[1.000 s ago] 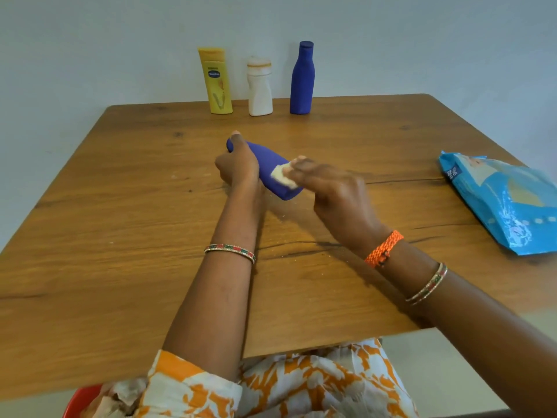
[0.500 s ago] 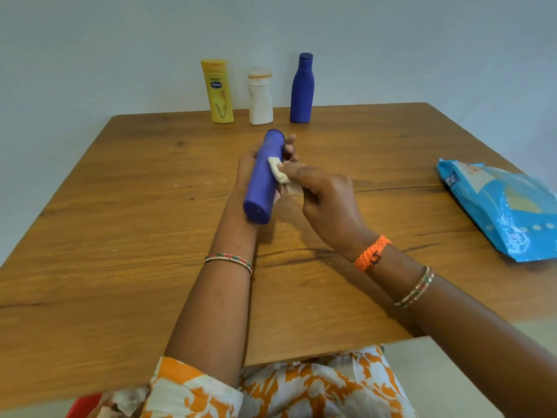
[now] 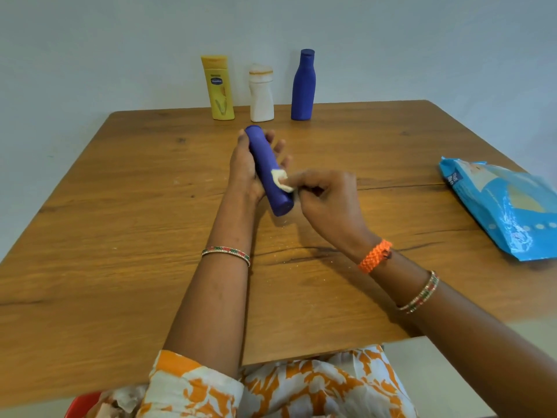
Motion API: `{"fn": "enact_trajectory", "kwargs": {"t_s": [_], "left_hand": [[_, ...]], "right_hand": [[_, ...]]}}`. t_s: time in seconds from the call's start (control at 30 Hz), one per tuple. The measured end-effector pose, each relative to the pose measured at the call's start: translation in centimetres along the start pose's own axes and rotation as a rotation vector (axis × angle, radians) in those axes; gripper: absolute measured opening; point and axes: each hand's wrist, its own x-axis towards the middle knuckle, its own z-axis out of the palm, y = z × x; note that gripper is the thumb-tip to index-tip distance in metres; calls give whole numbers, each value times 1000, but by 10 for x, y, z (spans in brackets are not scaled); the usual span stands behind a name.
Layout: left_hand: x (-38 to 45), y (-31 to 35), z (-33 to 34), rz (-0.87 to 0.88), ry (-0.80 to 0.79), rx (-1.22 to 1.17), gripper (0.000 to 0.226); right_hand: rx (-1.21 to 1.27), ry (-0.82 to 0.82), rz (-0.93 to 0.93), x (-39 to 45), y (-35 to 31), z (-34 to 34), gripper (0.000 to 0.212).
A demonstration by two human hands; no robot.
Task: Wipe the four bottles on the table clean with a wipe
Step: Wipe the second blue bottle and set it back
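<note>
A blue cylindrical bottle [image 3: 266, 164] lies tilted in my left hand [image 3: 245, 167], above the middle of the wooden table [image 3: 120, 236], its flat end toward me. My right hand [image 3: 327, 203] pinches a small white wipe [image 3: 281, 184] and presses it against the bottle's lower right side. Along the far edge stand three upright bottles: a yellow lotion bottle [image 3: 217, 87], a white bottle [image 3: 261, 93] with a dusty cap, and a dark blue necked bottle [image 3: 303, 86].
A blue pack of wipes [image 3: 506, 203] lies at the table's right edge. A pale wall rises just behind the far edge. A red object [image 3: 81, 405] shows at the bottom left by my lap. Fine specks dot the wood under my hands.
The bottle turned in my left hand from lying crosswise to pointing away from me. The wipe in my right hand slid from near the far end down toward the near end.
</note>
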Motion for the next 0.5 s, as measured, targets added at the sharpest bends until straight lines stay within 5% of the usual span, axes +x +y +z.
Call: {"fn": "enact_trajectory", "kwargs": {"t_s": [0.23,0.33,0.43,0.5], "left_hand": [[-3,2,7,206,102,293,23],[-3,1,16,234,101,256,25],[-2,-4,29,296,104,253,31],[-2,-10,41,358,117,323,37]], "right_hand": [[-75,13,339,15,23,-29,25],[-318,4,348,23,29,-29,33],[-589,-110,311,25,21,-18,64],[-671,-104,232,27,23,-8,58]]}}
